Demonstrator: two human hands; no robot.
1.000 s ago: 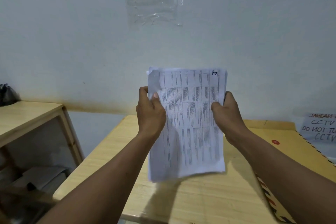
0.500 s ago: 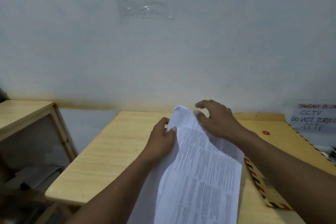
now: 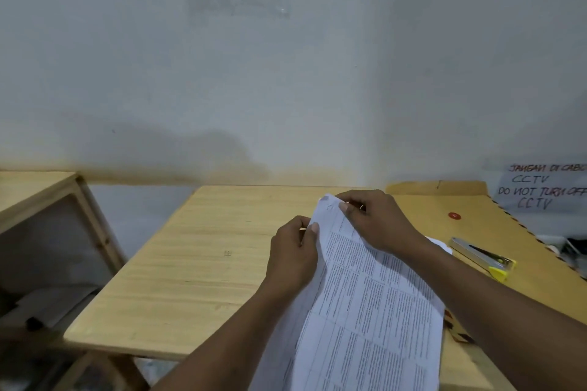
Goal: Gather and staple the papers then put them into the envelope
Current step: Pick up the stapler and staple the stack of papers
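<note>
Our left hand and right hand pinch the papers' top corner; the stapler lies on the envelope.

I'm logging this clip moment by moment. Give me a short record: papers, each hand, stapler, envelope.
papers: one printed stack, held over the table
left hand: grips the stack's left edge, thumb on top
right hand: pinches the far corner
stapler: lies on the envelope, no hand on it
envelope: flat on the table, right of the papers
</note>
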